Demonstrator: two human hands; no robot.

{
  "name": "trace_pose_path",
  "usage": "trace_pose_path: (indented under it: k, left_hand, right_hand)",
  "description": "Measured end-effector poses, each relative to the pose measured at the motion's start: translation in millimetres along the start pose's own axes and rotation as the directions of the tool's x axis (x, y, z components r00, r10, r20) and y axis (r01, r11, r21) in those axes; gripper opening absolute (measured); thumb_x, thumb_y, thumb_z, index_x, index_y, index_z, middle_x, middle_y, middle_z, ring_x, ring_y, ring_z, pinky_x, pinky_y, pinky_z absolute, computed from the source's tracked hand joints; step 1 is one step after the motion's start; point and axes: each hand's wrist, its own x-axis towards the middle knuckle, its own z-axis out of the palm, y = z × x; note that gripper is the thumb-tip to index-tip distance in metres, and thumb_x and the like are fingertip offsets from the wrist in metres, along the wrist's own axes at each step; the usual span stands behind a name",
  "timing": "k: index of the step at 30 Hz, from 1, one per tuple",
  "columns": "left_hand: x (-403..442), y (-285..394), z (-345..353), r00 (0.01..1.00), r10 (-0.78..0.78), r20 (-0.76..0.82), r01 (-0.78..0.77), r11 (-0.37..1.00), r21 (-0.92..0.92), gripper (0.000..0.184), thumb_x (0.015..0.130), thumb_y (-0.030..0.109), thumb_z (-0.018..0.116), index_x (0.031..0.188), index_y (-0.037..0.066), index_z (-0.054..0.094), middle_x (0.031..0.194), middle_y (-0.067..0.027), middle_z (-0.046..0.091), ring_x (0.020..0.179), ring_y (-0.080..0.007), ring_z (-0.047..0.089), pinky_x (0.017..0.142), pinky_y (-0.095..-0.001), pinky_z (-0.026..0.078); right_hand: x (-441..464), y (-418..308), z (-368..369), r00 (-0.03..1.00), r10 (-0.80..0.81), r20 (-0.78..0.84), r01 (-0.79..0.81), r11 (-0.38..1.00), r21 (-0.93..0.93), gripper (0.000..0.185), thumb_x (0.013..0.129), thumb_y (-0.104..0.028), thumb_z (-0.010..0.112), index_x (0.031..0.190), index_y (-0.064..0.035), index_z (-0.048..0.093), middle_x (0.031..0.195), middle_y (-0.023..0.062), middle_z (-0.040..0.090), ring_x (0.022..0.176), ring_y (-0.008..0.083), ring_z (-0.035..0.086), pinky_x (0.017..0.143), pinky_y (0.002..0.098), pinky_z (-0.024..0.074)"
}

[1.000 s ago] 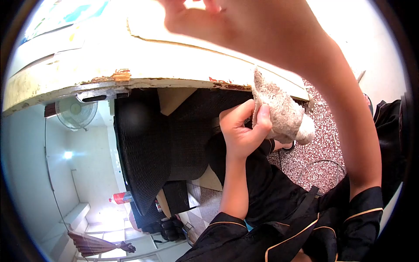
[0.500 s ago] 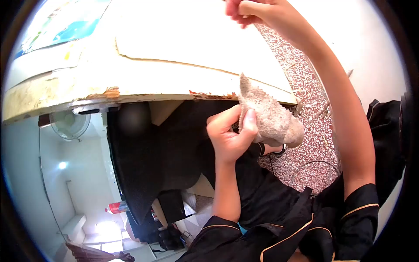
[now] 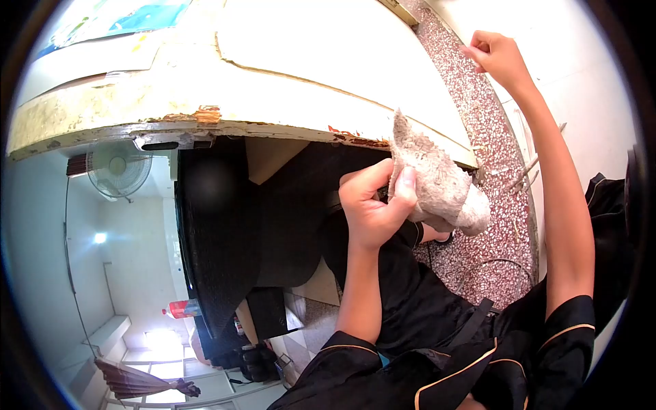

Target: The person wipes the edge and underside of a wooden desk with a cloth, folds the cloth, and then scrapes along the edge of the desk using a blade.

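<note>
My left hand (image 3: 374, 205) is closed on a fuzzy grey-beige plush piece (image 3: 432, 176), thumb pressed against its near side. The piece has a pointed flap at the top and a smoother, paler rounded end at the lower right. It is held in the air just off the table edge. My right hand (image 3: 497, 60) is raised at the upper right, well apart from the plush piece. Its fingers are curled in a pinch, and anything between them is too small to make out.
A worn cream table (image 3: 164, 92) with chipped edges spans the top, a blue printed sheet (image 3: 147, 19) on it. Speckled floor (image 3: 502, 239) runs along the right by a pale wall. A fan (image 3: 119, 169), a red-labelled bottle (image 3: 181, 309) and a tied curtain (image 3: 140, 379) show at left.
My right hand has swung right and down, away from above the table to beside the wall. The left hand keeps its grip on the plush piece. The view has shifted slightly.
</note>
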Motion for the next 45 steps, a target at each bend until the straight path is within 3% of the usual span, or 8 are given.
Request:
trace_pose_path:
  k: [5, 7, 9, 11, 13, 16, 30, 45]
  left_hand:
    - [3.1, 9.2, 0.8, 0.991, 0.037, -0.125, -0.049, 0.994, -0.095, 0.012, 0.085, 0.003, 0.059, 0.078, -0.007, 0.056, 0.070, -0.0013, 0.050, 0.065, -0.0035, 0.042, 0.055, -0.0198, 0.033]
    - [1.5, 10.7, -2.9, 0.987, 0.072, -0.145, -0.086, 0.992, -0.096, 0.017, 0.090, 0.007, 0.054, 0.083, -0.008, 0.055, 0.077, -0.0028, 0.049, 0.069, -0.0068, 0.041, 0.059, -0.0202, 0.033]
    - [-0.5, 18.4, -3.2, 0.972, 0.073, -0.223, -0.087, 0.995, -0.054, 0.020, 0.094, 0.012, 0.051, 0.088, -0.008, 0.054, 0.081, -0.0029, 0.049, 0.071, -0.0077, 0.041, 0.062, -0.0203, 0.034]
    - [1.7, 29.2, -1.5, 0.932, 0.081, -0.353, -0.077, 0.997, 0.025, 0.024, 0.097, 0.017, 0.048, 0.093, -0.006, 0.055, 0.080, -0.0013, 0.051, 0.072, -0.0062, 0.042, 0.063, -0.0192, 0.034]
    - [8.6, 37.1, -0.9, 0.872, 0.129, -0.471, -0.087, 0.990, 0.110, 0.028, 0.099, 0.023, 0.046, 0.098, -0.003, 0.055, 0.079, 0.0004, 0.054, 0.072, -0.0047, 0.044, 0.065, -0.0174, 0.036]
    - [16.6, 44.5, -8.5, 0.857, 0.148, -0.494, -0.067, 0.982, 0.178, 0.028, 0.099, 0.023, 0.048, 0.095, -0.003, 0.056, 0.078, 0.0000, 0.057, 0.071, -0.0044, 0.047, 0.065, -0.0173, 0.038]
    - [40.1, 59.9, -11.6, 0.838, 0.076, -0.540, 0.012, 0.988, 0.157, 0.039, 0.097, 0.024, 0.045, 0.088, -0.010, 0.061, 0.074, -0.0135, 0.063, 0.067, -0.0157, 0.061, 0.063, -0.0257, 0.050]
    - [34.3, 54.2, -3.8, 0.800, 0.122, -0.588, -0.049, 0.989, 0.138, 0.036, 0.098, 0.020, 0.048, 0.081, -0.008, 0.063, 0.071, -0.0033, 0.060, 0.067, -0.0059, 0.049, 0.060, -0.0197, 0.040]
  right_hand:
    - [-4.7, 18.4, 20.5, 0.806, -0.512, -0.298, 0.352, 0.818, -0.455, 0.022, 0.078, -0.010, 0.069, 0.099, -0.0112, 0.064, 0.071, 0.0082, 0.065, 0.070, 0.0206, 0.066, 0.079, 0.0328, 0.0539]
    - [-9.3, -16.3, -1.6, 0.988, -0.085, -0.126, 0.033, 0.929, -0.369, 0.025, 0.078, -0.013, 0.069, 0.103, -0.0131, 0.066, 0.073, 0.0102, 0.065, 0.075, 0.0227, 0.067, 0.081, 0.0338, 0.0533]
    - [-7.3, -29.1, -11.5, 0.974, -0.184, -0.130, 0.105, 0.880, -0.463, 0.023, 0.082, -0.024, 0.069, 0.099, -0.0085, 0.065, 0.071, 0.0083, 0.064, 0.071, 0.0174, 0.067, 0.066, 0.0304, 0.0551]
    - [-8.0, -51.7, -15.9, 0.885, -0.415, -0.211, 0.422, 0.906, -0.014, 0.020, 0.091, -0.012, 0.053, 0.101, 0.0007, 0.064, 0.091, 0.0130, 0.066, 0.078, 0.0199, 0.062, 0.072, 0.0302, 0.0510]
    - [-35.9, -116.1, -45.0, 0.954, -0.268, 0.136, 0.217, 0.928, 0.304, 0.033, 0.089, -0.026, 0.061, 0.111, -0.0013, 0.065, 0.101, 0.0177, 0.066, 0.087, 0.0274, 0.063, 0.081, 0.0352, 0.0498]
    - [-55.8, -146.3, -10.6, 0.790, -0.550, 0.271, 0.274, 0.713, 0.646, 0.041, 0.083, -0.042, 0.068, 0.091, -0.0022, 0.063, 0.066, 0.0072, 0.062, 0.061, 0.0143, 0.064, 0.053, 0.0252, 0.0516]
    - [-74.7, -183.4, 15.1, 0.540, -0.567, 0.622, -0.172, 0.649, 0.741, 0.040, 0.085, -0.035, 0.069, 0.065, -0.0012, 0.062, 0.045, 0.0018, 0.052, 0.032, 0.0025, 0.043, 0.032, 0.0149, 0.0303]
    - [-77.4, -187.7, 11.4, 0.628, -0.565, 0.535, -0.018, 0.677, 0.735, 0.038, 0.081, -0.032, 0.071, 0.062, -0.0018, 0.061, 0.048, 0.0000, 0.052, 0.036, 0.0040, 0.045, 0.034, 0.0170, 0.0317]
